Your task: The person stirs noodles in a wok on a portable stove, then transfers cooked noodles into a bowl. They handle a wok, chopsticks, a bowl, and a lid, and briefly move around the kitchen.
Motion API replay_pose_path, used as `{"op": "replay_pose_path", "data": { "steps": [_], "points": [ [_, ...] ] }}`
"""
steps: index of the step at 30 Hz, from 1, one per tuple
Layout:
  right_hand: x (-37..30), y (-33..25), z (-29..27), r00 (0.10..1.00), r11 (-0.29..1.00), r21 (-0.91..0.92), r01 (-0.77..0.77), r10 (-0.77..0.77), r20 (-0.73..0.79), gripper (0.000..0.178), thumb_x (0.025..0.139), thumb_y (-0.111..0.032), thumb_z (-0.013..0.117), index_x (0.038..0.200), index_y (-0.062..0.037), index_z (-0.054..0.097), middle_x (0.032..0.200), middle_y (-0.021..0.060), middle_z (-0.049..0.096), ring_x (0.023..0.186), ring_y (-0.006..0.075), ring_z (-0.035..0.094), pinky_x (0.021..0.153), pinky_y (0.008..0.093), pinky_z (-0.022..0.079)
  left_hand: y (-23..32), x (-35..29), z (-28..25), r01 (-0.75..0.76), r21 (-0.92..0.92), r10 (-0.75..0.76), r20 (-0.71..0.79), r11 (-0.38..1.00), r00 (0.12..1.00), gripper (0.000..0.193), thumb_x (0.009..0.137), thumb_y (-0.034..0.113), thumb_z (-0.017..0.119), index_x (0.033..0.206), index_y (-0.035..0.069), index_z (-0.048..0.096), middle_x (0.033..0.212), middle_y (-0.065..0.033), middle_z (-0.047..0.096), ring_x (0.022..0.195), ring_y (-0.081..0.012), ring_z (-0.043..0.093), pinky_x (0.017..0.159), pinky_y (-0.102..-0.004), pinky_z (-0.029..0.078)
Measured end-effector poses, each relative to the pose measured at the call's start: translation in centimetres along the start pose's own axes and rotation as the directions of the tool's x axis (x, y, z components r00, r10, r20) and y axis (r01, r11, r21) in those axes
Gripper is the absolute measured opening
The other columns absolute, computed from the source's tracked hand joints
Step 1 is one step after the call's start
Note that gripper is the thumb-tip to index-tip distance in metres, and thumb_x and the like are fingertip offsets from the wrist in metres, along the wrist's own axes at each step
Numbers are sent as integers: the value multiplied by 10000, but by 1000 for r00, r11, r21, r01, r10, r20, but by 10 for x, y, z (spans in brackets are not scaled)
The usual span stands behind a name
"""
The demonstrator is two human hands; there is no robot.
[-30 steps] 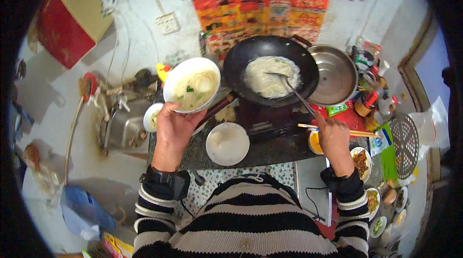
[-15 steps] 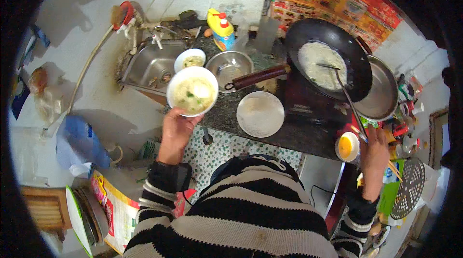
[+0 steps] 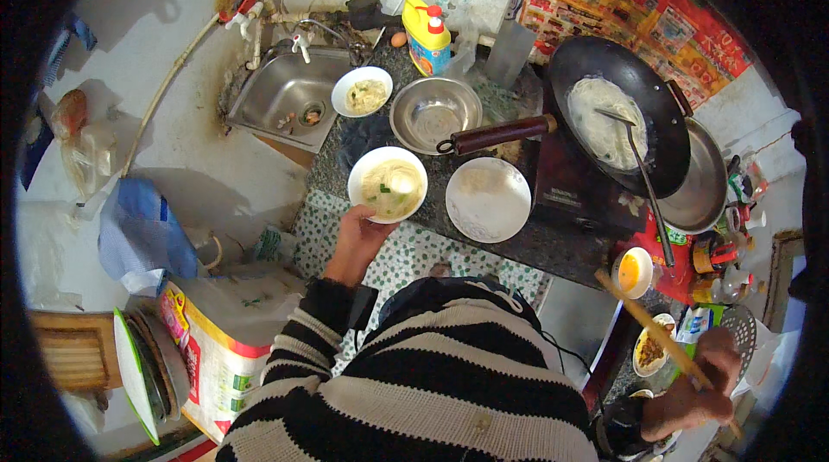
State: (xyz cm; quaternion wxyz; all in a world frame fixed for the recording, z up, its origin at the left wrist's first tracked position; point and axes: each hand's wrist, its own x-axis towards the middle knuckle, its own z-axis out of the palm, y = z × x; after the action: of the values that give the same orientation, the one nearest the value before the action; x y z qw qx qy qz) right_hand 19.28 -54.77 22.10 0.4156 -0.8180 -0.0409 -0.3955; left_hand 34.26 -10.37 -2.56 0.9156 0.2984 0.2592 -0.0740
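My left hand (image 3: pixel 356 242) grips a white bowl (image 3: pixel 355 171) by its near edge, thumb over the rim. Noodles in pale broth (image 3: pixel 385 190) fill it, with green bits and a white lump on top. Over the right-hand counter, my right hand (image 3: pixel 704 384) is closed around wooden chopsticks (image 3: pixel 643 315) that point toward the stove. A black wok (image 3: pixel 661 147) holds more noodles in whitish liquid (image 3: pixel 609 108). In it rests a metal spatula (image 3: pixel 637 147), its handle hanging over the near rim, untouched.
A white plate (image 3: pixel 488 224), a steel basin (image 3: pixel 399 108) and a second noodle bowl (image 3: pixel 339 99) stand left of the stove (image 3: pixel 561 190). Beyond lies a sink (image 3: pixel 259 108). To the right are a small bowl of orange-yellow stuff (image 3: pixel 633 274) and a dish of brown food (image 3: pixel 654 345).
My right hand has let go of the spatula, moved back toward me and picked up the chopsticks. The bowl in my left hand has come slightly nearer the plate. The view has shifted.
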Motion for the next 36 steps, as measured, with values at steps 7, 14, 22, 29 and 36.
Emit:
{"op": "replay_pose_path", "data": {
  "steps": [7,14,22,29,36],
  "points": [
    [16,-10,88,958,992,127,21,-56,280,430,899,-438,536,819,-27,633,835,135,550,747,261,550,656,354,441,78,-42,82,-179,273,147,134,945,980,563,752,118,565,1288,9,431,1269,-143,522,1121,-299,553,920,-440,491],
    [40,-25,122,932,919,370,-134,-10,363,321,866,-182,638,1127,3,608,1097,179,589,872,234,620,745,327,511,84,-53,188,-159,329,60,292,931,955,569,764,164,571,1300,29,434,1272,-157,526,1102,-333,571,930,-464,496],
    [64,-2,121,955,970,242,7,-79,288,322,815,-2,646,1132,18,592,1027,183,572,901,294,601,769,334,494,14,-31,263,34,422,-219,399,906,890,539,795,124,534,1305,1,410,1256,-178,514,1114,-347,551,953,-495,476],
    [50,47,120,968,987,152,-59,20,252,270,865,10,590,1135,22,588,1074,164,552,879,275,600,778,304,478,-34,-9,306,82,572,-359,390,816,848,543,783,126,565,1279,-26,406,1204,-207,508,1100,-352,541,920,-488,502],
    [48,86,114,979,991,117,-71,47,198,312,842,-32,589,1151,1,571,1095,221,588,1015,388,578,864,404,480,-69,17,334,71,650,-377,345,757,859,469,803,146,561,1233,-8,453,1179,-183,518,1042,-319,566,890,-434,505]
  ]
}}
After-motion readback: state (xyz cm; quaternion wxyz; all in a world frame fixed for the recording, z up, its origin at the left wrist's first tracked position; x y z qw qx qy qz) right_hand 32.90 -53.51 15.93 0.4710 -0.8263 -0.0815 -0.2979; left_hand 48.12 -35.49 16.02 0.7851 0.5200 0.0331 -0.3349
